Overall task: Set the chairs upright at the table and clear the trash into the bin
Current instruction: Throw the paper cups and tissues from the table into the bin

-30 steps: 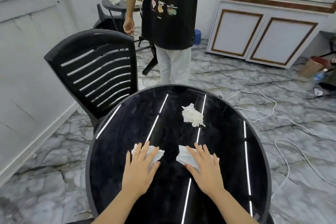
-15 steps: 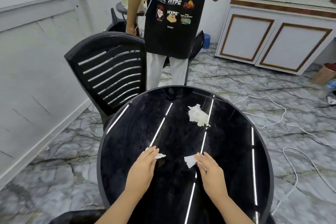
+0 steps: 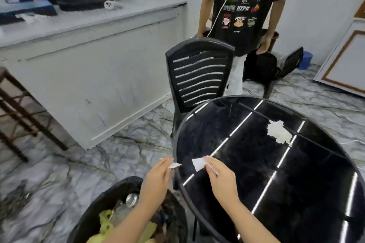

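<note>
Left hand (image 3: 156, 179) is reaching fwd just off the table's (image 3: 296, 193) left edge, above the bin (image 3: 92, 211), fingers pinching a small tissue scrap (image 3: 174, 165). Right hand (image 3: 221, 179) is hovering over the table's near-left edge, fingers closed on a white tissue piece (image 3: 198, 163). Another crumpled tissue (image 3: 278, 132) is lying toward the far side. Upright chair (image 3: 199, 73) is standing at the far-left edge.

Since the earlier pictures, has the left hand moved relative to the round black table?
Yes. The left hand, gripping crumpled white tissue, went leftward off the table's edge, above the bin.
</note>
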The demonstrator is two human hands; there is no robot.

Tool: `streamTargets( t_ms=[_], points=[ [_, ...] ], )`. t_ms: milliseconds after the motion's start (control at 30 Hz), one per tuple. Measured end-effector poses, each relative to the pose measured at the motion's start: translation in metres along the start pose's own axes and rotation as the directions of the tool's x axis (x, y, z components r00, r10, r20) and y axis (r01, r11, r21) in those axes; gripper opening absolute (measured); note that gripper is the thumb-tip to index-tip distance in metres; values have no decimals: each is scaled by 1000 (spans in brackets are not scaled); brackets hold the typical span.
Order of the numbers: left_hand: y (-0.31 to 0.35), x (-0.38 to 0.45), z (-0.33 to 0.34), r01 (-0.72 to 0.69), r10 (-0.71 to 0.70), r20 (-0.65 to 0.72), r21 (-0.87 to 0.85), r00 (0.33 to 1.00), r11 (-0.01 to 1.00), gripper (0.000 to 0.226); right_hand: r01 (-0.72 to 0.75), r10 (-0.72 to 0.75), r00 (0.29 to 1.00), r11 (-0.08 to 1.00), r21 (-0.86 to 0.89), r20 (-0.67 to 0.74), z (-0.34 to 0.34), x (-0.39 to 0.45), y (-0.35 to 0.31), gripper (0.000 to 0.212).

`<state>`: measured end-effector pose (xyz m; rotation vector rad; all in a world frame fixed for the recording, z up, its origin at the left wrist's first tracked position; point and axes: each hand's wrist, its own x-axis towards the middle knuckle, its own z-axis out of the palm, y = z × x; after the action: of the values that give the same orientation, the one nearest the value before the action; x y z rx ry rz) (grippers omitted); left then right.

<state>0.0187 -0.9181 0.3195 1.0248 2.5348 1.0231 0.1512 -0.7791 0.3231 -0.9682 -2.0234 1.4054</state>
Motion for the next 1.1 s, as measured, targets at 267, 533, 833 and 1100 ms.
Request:
streamTargets(
  t_ms=[267, 533, 833, 1100],
  points=[
    [-102, -105, -30, 295, -294, -54, 18, 954, 955, 33, 202, -114, 948, 937, -284, 298, 104, -84, 23, 22],
    [-197, -218, 11, 510, -511, 16, 26, 859, 860, 34, 99, 91, 816, 951, -293, 571, 190, -167, 106, 21],
    [-241, -266, 60, 570, -582, 45, 155, 812, 807, 46, 221, 288, 581, 844, -489, 761, 226, -203, 185, 62],
    [-208, -271, 26, 637, -642, -34, 179, 766, 750, 92, 220, 177, 697, 869, -442, 695, 180, -199, 147, 61]
  ],
)
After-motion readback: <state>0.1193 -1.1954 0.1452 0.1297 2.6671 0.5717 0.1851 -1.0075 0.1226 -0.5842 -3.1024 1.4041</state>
